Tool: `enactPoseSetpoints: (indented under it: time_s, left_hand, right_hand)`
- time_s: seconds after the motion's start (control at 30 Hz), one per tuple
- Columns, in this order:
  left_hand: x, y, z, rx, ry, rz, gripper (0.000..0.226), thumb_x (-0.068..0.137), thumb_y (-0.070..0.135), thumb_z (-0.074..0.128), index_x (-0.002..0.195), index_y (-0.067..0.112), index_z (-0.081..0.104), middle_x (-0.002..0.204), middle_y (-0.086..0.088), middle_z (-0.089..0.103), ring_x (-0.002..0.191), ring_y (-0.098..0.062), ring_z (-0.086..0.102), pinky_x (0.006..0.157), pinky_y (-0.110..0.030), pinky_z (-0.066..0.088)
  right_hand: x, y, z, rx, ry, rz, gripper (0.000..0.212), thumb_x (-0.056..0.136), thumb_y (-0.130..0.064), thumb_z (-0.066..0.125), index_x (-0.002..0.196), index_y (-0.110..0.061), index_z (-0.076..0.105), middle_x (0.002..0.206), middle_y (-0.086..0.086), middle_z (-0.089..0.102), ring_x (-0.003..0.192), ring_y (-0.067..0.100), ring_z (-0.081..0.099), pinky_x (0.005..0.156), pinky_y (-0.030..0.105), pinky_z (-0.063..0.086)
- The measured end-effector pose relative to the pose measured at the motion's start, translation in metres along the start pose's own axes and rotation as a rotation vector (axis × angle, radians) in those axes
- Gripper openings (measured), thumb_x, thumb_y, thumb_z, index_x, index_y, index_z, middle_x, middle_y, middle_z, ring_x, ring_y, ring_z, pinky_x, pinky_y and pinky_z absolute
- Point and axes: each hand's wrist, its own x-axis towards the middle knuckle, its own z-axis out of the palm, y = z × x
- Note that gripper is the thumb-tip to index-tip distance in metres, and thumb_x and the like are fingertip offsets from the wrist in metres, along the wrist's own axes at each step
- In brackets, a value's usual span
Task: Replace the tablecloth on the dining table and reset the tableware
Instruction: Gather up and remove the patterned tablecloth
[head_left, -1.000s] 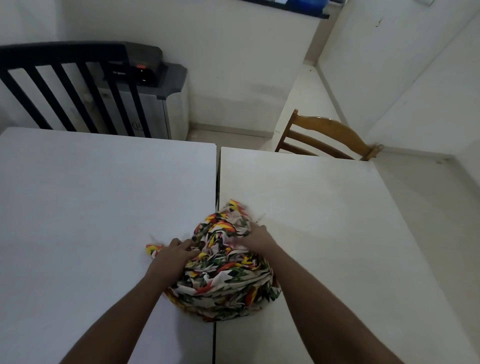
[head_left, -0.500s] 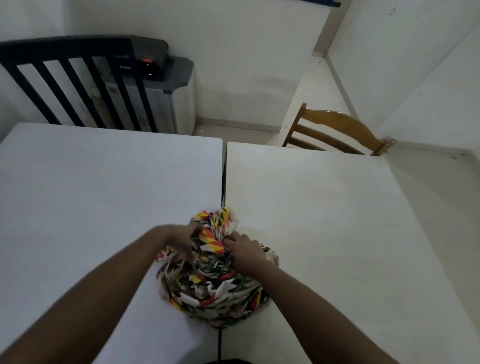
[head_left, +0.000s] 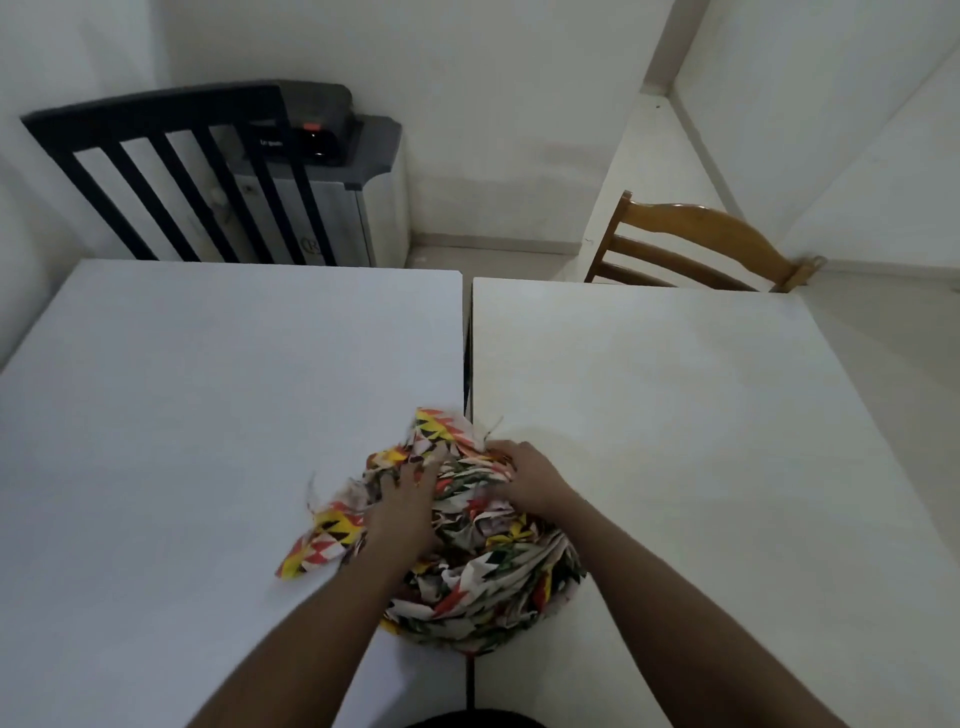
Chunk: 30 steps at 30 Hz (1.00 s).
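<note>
Two white tables (head_left: 218, 415) pushed together fill most of the frame, a dark seam running down the centre. A black chair (head_left: 156, 171) stands at upper left with a grey appliance (head_left: 358, 171) behind it, and a wooden chair (head_left: 691, 244) at upper right. Bottom centre, a bunched patterned cloth (head_left: 483, 587) straddles the seam. The left hand (head_left: 402, 512) rests on it, fingers spread flat. The right hand (head_left: 524, 478) grips a fold with curled fingers, probably hunting for an edge to spread it.
</note>
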Motion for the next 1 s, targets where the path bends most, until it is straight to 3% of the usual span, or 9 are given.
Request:
enactPoseSetpoints:
  time_s: [0.1,0.2,0.37,0.5,0.6,0.67,0.77,0.9,1.0]
  left_hand:
    - [-0.010,0.000,0.009,-0.031,0.118,-0.069,0.127,0.072,0.039,0.084,0.154,0.030,-0.012,0.159,-0.020,0.010,0.140,-0.044,0.029,0.090,-0.046,0.053]
    - [-0.015,0.001,0.006,-0.037,0.155,-0.092,0.138,0.071,0.047,0.084,0.152,0.027,-0.026,0.160,-0.022,0.009,0.130,-0.040,0.047,0.084,-0.042,0.054]
    - [-0.014,0.006,0.003,-0.045,0.190,-0.059,0.134,0.074,0.041,0.083,0.152,0.030,-0.026,0.147,-0.019,0.039,0.107,-0.034,0.064,0.072,-0.038,0.052]
    - [-0.012,0.015,0.011,-0.359,0.182,-0.131,0.129,0.078,0.027,0.076,0.147,0.038,-0.033,0.140,-0.023,0.045,0.089,-0.036,0.065,0.062,-0.035,0.044]
    - [-0.006,0.018,0.017,-0.548,0.137,-0.187,0.110,0.074,0.024,0.069,0.156,0.030,-0.004,0.120,-0.016,0.059,0.090,-0.033,0.064,0.069,-0.036,0.050]
    - [-0.002,0.014,0.016,-0.553,0.093,-0.138,0.086,0.067,0.032,0.066,0.145,0.021,0.032,0.119,-0.010,0.063,0.102,-0.032,0.063,0.082,-0.038,0.054]
    - [-0.003,0.006,0.017,-0.613,0.089,-0.087,0.078,0.058,0.046,0.073,0.130,0.023,0.053,0.114,0.000,0.066,0.105,-0.024,0.065,0.084,-0.031,0.053]
    - [-0.017,-0.009,0.026,-0.790,0.056,0.015,0.076,0.052,0.054,0.086,0.120,0.028,0.063,0.112,0.008,0.069,0.102,-0.009,0.067,0.090,-0.034,0.057]
    - [-0.034,-0.015,0.032,-0.703,0.034,0.043,0.097,0.055,0.065,0.088,0.138,0.041,0.044,0.143,0.008,0.043,0.133,-0.014,0.045,0.111,-0.040,0.043]
  right_hand:
    - [-0.021,0.013,-0.025,0.374,0.171,0.054,0.069,0.078,-0.054,0.080,0.139,-0.033,0.054,0.128,-0.008,0.062,0.118,0.014,0.060,0.097,0.030,0.048]
    - [-0.045,0.033,-0.037,0.411,0.277,0.165,0.073,0.075,-0.062,0.079,0.138,-0.034,0.054,0.130,-0.002,0.062,0.119,0.017,0.057,0.095,0.033,0.047]
    - [-0.075,0.049,-0.023,0.319,-0.068,0.449,0.115,0.059,-0.067,0.086,0.152,-0.036,0.025,0.144,0.012,0.035,0.123,0.040,0.051,0.074,0.044,0.057]
    - [-0.077,0.029,0.020,0.393,-0.093,0.440,0.123,0.061,-0.052,0.090,0.157,-0.027,0.017,0.146,0.014,0.030,0.132,0.040,0.043,0.105,0.052,0.049]
    - [-0.070,0.014,0.036,0.316,-0.120,0.450,0.130,0.070,-0.045,0.087,0.161,-0.023,-0.004,0.160,0.011,0.009,0.146,0.039,0.026,0.115,0.047,0.037]
    - [-0.066,0.017,0.035,0.346,-0.105,0.447,0.128,0.065,-0.044,0.090,0.159,-0.024,0.006,0.157,0.013,0.018,0.143,0.038,0.033,0.114,0.047,0.039]
    - [-0.068,0.029,0.026,0.381,-0.087,0.432,0.118,0.054,-0.048,0.092,0.150,-0.028,0.026,0.144,0.013,0.033,0.131,0.036,0.045,0.111,0.046,0.044]
    - [-0.062,0.039,0.002,0.077,-0.146,0.263,0.122,0.063,-0.049,0.088,0.156,-0.023,0.013,0.155,0.016,-0.001,0.139,0.041,0.037,0.120,0.045,0.032]
    - [-0.051,0.041,-0.013,-0.040,-0.144,0.159,0.131,0.059,-0.046,0.091,0.155,-0.016,0.008,0.158,0.012,0.001,0.135,0.040,0.044,0.112,0.048,0.041]
